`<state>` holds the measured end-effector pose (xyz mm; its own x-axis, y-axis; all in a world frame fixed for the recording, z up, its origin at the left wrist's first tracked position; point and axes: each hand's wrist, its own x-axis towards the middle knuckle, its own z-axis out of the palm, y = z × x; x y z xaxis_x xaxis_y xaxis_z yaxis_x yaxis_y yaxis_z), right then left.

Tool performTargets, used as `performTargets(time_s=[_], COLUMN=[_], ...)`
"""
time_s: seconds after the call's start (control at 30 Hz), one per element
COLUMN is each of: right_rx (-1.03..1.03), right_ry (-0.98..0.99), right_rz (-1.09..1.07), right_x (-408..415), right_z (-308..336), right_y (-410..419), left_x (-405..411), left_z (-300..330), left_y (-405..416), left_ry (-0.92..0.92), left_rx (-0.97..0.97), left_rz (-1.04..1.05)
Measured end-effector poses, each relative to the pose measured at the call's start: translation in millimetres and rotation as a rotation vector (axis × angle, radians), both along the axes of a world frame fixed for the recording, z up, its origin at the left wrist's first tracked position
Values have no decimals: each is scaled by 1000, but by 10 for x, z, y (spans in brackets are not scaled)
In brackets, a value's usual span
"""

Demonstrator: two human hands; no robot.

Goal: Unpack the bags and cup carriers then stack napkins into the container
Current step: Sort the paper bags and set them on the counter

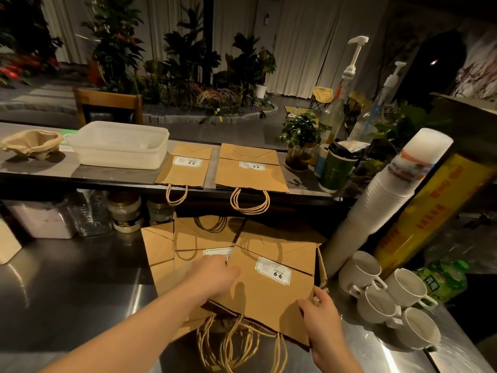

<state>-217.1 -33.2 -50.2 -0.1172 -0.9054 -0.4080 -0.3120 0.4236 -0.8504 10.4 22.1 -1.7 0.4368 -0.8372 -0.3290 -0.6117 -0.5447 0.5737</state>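
Right hand (325, 316) grips the top kraft bag (269, 297) (uppermost of the pile) at its right edge; left hand (215, 273) rests flat, beyond it 2 flat bags (185, 168), 1 container (118, 144).

Brown kraft bags (269, 294) with white labels (273, 271), a translucent white container (118, 145), white cups (360, 270), a dark green cup (336, 170).

Left hand (215, 273) lies flat, fingers tucked away; right hand (321, 316) pinches with curled fingers.
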Motion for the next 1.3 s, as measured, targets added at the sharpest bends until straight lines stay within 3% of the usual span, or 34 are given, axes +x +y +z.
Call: performTargets(time_s=[0.17,0.43,0.8,1.3], right_rx=[-34,-79,-152,-119], right_ry=[-10,-38,80,352], right_rz=[21,190,442,514], right_x=[22,236,677,982], right_z=[59,298,468,269], right_y=[0,-104,-254,-374], left_x=[52,320,626,780], left_z=[55,191,176,-24], left_y=[37,275,572,693], left_ry=[107,71,95,112], left_rx=[-68,-80,-43,-177], left_rz=[59,71,183,329])
